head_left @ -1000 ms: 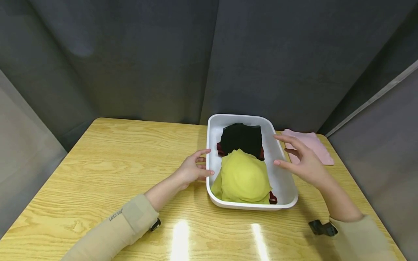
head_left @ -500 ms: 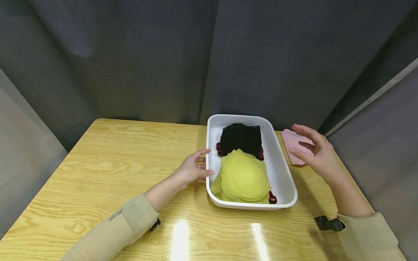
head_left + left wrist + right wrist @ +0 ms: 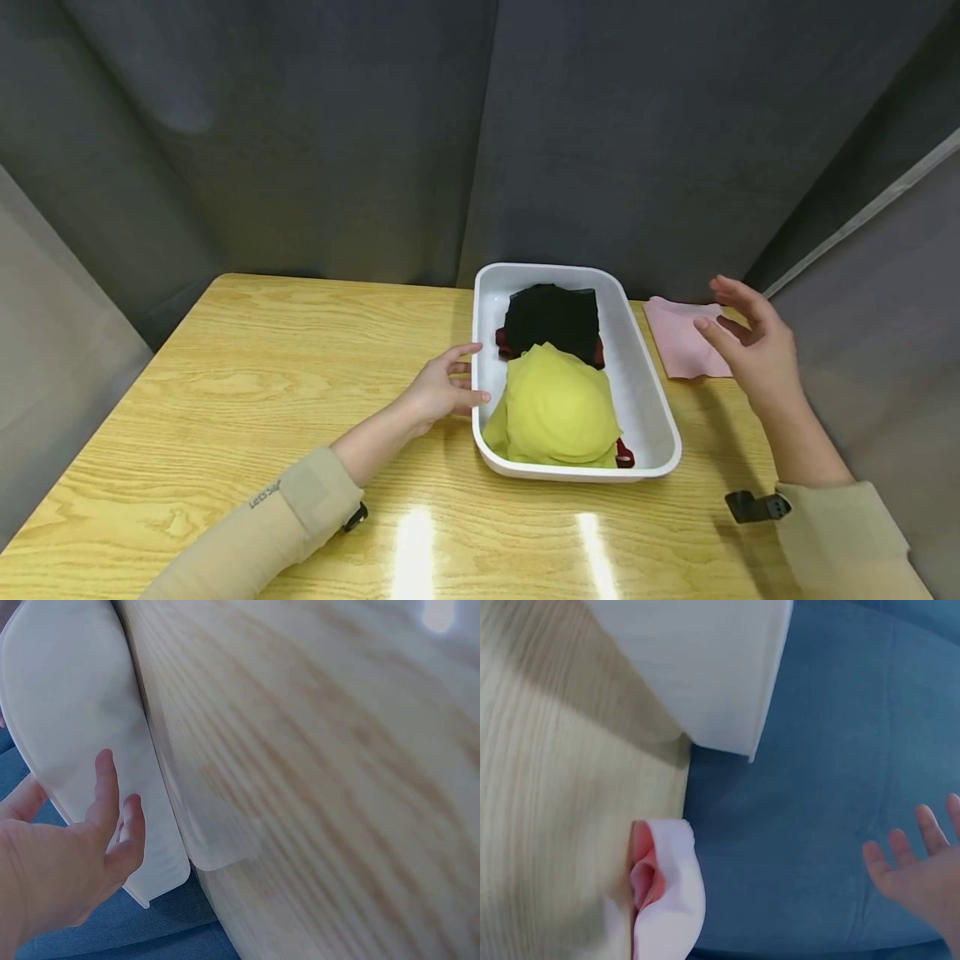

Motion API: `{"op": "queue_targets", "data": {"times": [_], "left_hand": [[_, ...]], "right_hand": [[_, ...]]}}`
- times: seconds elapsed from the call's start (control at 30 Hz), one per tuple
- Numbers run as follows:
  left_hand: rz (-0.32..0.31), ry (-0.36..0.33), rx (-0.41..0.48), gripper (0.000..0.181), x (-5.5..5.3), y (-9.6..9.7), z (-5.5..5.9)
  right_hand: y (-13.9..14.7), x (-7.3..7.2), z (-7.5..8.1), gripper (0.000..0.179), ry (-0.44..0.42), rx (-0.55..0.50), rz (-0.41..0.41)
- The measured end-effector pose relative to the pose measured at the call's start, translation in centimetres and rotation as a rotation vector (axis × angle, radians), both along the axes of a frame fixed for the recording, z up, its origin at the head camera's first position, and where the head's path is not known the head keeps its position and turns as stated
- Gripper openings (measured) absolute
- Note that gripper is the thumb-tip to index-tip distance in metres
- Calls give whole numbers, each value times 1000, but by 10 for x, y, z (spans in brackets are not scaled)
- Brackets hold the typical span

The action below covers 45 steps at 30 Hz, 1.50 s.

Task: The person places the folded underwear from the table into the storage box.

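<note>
My left hand point(image 3: 437, 390) is at the left side of a white plastic bin point(image 3: 652, 408), its thumb tip and one fingertip over the rim. In the left wrist view two fingers point(image 3: 107, 787) stand relaxed along the bin's outer wall. Inside the bin lie a rounded yellow cloth point(image 3: 562, 408) in front and a black cloth point(image 3: 555, 321) behind, with dark red fabric point(image 3: 624, 455) showing beneath. My right hand point(image 3: 761, 354) is raised with fingers apart, holding nothing. It overlaps the right part of a folded pink cloth point(image 3: 682, 337) on the table in the head view.
The wooden table point(image 3: 300, 358) has its back edge close to a dark grey curtain point(image 3: 337, 150). A lighter panel point(image 3: 892, 333) borders the right side. The bin stands near the back edge, left of the pink cloth.
My right hand has moved right, from the bin's right rim to beyond the middle of the pink cloth. My left hand and the bin have stayed almost where they were.
</note>
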State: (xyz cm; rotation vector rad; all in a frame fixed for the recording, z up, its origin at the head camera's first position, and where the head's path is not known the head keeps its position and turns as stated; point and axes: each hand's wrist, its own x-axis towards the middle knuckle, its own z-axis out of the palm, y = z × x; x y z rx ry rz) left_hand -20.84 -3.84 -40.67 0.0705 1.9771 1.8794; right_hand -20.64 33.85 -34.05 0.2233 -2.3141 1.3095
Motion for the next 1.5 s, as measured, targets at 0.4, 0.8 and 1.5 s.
{"op": "queue_targets", "data": {"times": [0.4,0.8,1.5], "left_hand": [[0,-6,5,76,0,0,0],[-4,-6,11,76,-1,-1,-1],[-6,5,20,77,0,-1,-2]], "right_hand": [[13,-16,-12,53,-16,-106,-143],[42,-39,-36,60,-167,-89,-211],[77,-58,-73,67,-266,-108,-288]]}}
